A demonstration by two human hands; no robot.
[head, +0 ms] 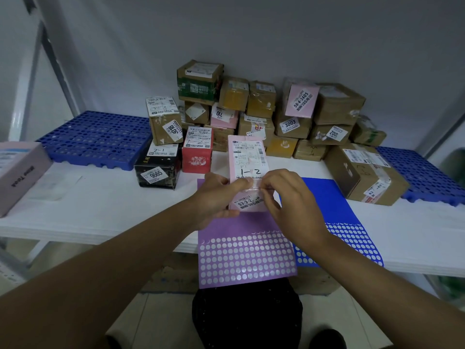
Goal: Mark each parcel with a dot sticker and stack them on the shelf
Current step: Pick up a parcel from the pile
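Hands are both busy on the pink parcel (pixel 247 170), which is standing up on the white shelf (pixel 113 205) right in the middle. Left hand (pixel 216 197) is gripping the parcel's left edge, thumb lying across the front. Right hand (pixel 289 195) is pinching something small against the label just below the handwritten "1-2"; can't tell whether that's a dot sticker, it's too tiny and shiny to make out.

Purple sheet (pixel 246 258) of dots is lying directly in front of the parcel, hanging over the shelf edge, with its far rows peeled bare. Blue sheet (pixel 332 205) is sitting just right of the parcel, partly under the right wrist.

Behind the parcel, the stack (pixel 264 109) of brown boxes is piling up against the wall. Red box (pixel 197 151) is sitting just left of the parcel, black box (pixel 157 168) further left again. Big brown box (pixel 364 172) is resting off to the parcel's right, and blue grids (pixel 95 138) are lying at both far ends of the shelf.
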